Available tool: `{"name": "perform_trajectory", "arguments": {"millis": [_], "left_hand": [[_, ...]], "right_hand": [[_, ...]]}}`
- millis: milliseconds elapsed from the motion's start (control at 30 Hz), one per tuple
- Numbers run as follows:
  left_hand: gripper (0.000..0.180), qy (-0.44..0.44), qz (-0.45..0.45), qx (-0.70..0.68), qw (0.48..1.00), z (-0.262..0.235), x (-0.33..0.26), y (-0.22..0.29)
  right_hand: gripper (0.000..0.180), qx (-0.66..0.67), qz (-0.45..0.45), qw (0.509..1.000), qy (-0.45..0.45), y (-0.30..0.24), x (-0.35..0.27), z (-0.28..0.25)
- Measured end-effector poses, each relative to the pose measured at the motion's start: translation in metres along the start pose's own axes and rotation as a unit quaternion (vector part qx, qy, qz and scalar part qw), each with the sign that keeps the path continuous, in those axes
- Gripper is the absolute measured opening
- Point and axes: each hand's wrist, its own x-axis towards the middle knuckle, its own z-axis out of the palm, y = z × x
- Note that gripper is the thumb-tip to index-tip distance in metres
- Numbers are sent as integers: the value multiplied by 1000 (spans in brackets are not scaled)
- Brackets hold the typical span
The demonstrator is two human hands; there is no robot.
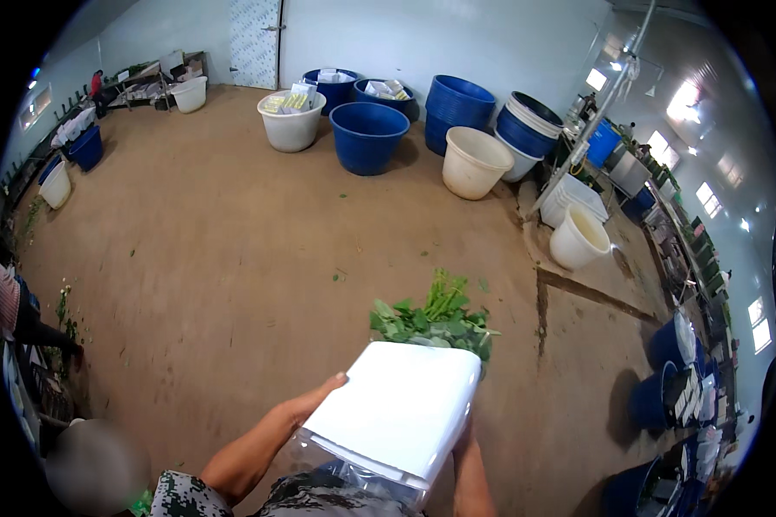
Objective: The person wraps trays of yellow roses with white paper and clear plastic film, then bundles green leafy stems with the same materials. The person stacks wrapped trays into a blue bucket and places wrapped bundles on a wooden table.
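White packet (397,409) of greens (435,319) sits in left hand's (306,405) grip, hiding right hand (464,444), its grip unclear.

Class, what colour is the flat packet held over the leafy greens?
White packet, above the greens; seen in the head view.

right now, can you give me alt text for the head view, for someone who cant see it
Both hands, left and right, hold a white box with leafy greens sticking out of its far end, above a brown floor. Blue tubs and white tubs stand along the far wall.
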Motion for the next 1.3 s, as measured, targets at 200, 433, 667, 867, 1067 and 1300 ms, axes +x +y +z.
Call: {"name": "perform_trajectory", "arguments": {"millis": [200,433,667,867,1067,1300], "left_hand": [[82,145,31,-126,981,-46,27,95],[88,145,82,-149,975,-144,90,181],[87,103,98,-170,975,-235,189,314],[89,43,35,-129,990,-307,254,450],[90,4,52,-125,991,-397,330,564],[87,48,70,-166,982,-497,411,706]], "right_hand": [[62,-127,71,988,47,-34,158,87],[65,-165,140,976,-22,-66,347,156],[59,-185,35,977,-99,-98,501,226],[56,-121,29,991,-53,-130,617,260],[61,-128,9,987,-100,-136,769,296],[64,-148,58,973,-167,-161,969,421]]}}
